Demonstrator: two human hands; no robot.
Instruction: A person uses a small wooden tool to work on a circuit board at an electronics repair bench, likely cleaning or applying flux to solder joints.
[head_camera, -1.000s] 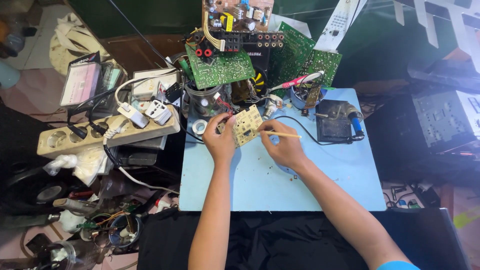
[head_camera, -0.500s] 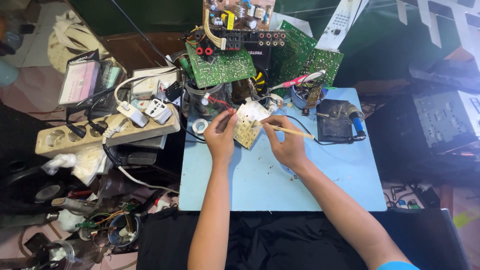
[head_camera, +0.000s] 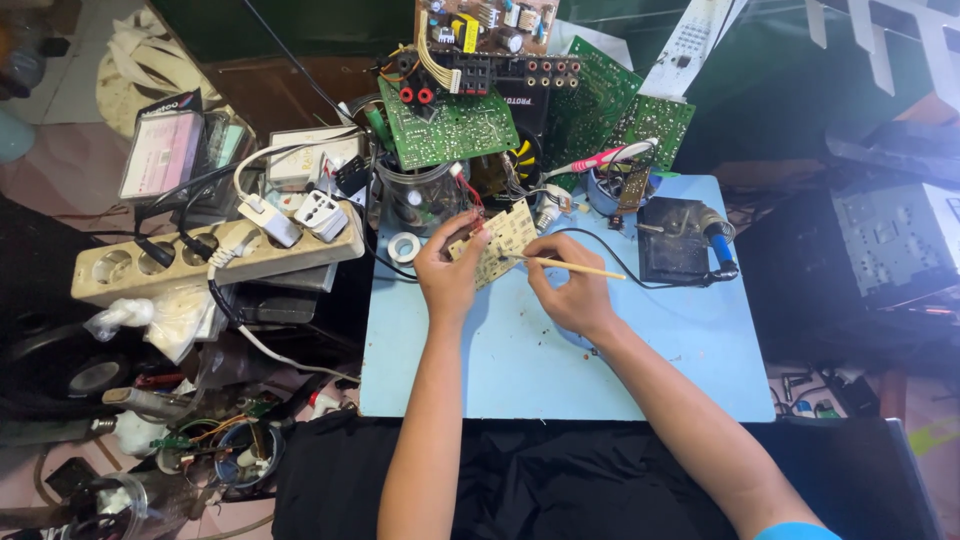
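1. Head view: the left hand (head_camera: 450, 272) has its grip closed on a small beige perforated circuit board (head_camera: 500, 240), held tilted just above the light-blue desk (head_camera: 520, 370).
2. The right hand (head_camera: 568, 290) pinches a thin wooden stick (head_camera: 570, 266), tip touching the board.
3. A black soldering-iron stand (head_camera: 672, 252) sits near on the right.

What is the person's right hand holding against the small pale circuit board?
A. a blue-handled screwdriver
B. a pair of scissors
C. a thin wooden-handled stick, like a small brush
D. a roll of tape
C: the right hand pinches a thin tan stick whose tip meets the pale circuit board, which the left hand holds over the blue table.
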